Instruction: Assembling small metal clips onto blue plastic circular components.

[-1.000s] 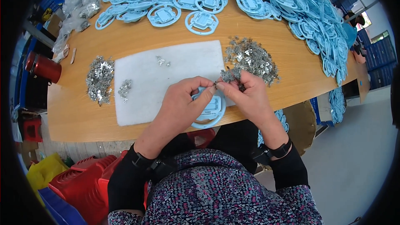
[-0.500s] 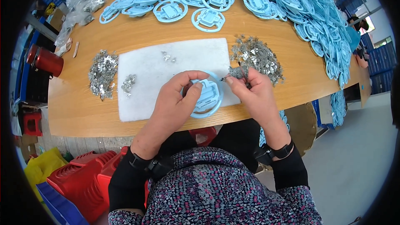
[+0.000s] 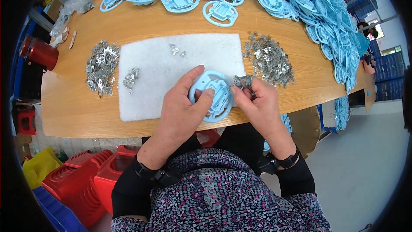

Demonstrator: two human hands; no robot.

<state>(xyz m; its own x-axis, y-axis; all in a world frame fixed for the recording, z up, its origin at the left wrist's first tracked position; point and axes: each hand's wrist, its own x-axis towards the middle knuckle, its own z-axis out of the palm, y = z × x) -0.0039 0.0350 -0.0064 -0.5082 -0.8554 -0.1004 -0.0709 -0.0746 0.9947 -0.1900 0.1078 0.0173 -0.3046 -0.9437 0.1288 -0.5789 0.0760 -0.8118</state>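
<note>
My left hand [image 3: 184,103] is closed round the left side of a light-blue plastic wheel-shaped part [image 3: 220,96], its thumb pressed on the moulded middle. The part is held tilted over the near edge of a white foam mat [image 3: 150,86]. My right hand [image 3: 262,105] is closed, thumb and forefinger brought together beside the part's right rim. A clump of small grey metal pieces [image 3: 243,81] shows at its fingers. The tip of the pinch is too small to make out.
Heaps of small metal pieces lie left [image 3: 102,66] and right [image 3: 271,60] of the mat, with small clusters on it. A large pile of blue wheel parts [image 3: 317,17] covers the back and right. A red canister [image 3: 40,53] stands left; red plastic stools [image 3: 77,184] are below.
The blue part has tilted and turned in my left hand, showing more of its rim. My right thumb and forefinger have come close to its right edge. The whole view has shifted slightly.
</note>
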